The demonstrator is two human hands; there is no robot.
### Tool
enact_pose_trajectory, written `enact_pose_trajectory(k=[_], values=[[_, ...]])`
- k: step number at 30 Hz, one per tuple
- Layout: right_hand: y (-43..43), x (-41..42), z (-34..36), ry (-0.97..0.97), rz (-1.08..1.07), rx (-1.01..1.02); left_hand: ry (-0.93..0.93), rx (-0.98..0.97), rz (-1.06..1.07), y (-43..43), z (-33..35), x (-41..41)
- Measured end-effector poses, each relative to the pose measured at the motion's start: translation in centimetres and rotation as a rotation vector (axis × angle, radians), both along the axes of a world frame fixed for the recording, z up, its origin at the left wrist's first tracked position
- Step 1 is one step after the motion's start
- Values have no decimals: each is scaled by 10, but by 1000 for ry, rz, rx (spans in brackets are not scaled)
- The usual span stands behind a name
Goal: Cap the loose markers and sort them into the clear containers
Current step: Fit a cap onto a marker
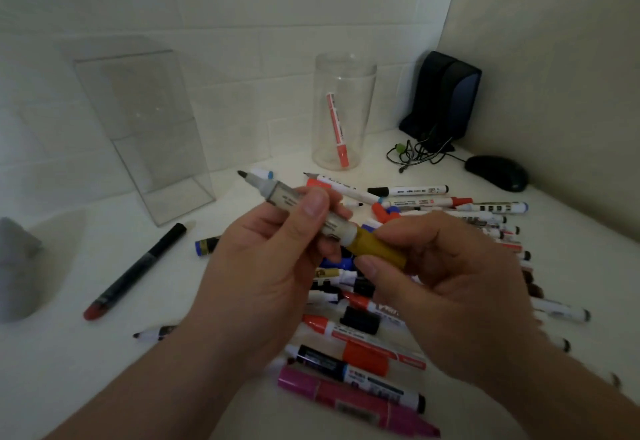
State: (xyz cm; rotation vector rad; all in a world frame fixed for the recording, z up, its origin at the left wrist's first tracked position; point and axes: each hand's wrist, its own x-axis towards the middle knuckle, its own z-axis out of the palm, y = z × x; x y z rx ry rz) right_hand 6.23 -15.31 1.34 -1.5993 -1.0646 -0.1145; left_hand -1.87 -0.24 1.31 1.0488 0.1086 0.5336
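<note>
My left hand [270, 266] grips the white barrel of an uncapped marker [277, 193], whose dark tip points up and left. My right hand [446, 283] pinches a mustard-yellow cap or end piece [375, 249] that sits on the marker's near end. Both hands hover over a pile of loose markers [363, 346] in red, black, blue and pink on the white table [104, 370]. A round clear jar [343, 110] at the back holds one red marker [337, 131]. A clear rectangular box [145, 121] stands at the back left with nothing visible inside.
A long black marker with a red end [138, 266] lies apart at the left. A black mouse [497, 173], a tangle of cable [420, 152] and a dark speaker [443, 93] sit in the back right corner. A grey object [17, 256] is at the left edge.
</note>
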Motion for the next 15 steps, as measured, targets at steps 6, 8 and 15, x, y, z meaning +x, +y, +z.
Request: enact_pose_trajectory(k=[6,8,15], values=[[0,-7,2,73,-7,3,3,4,-22,-3,1,-2],[3,-10,6,339,77,33,14,44,-18,0,1,-3],[20,-12,6,648,78,98,273,307,-113,-1,11,-9]])
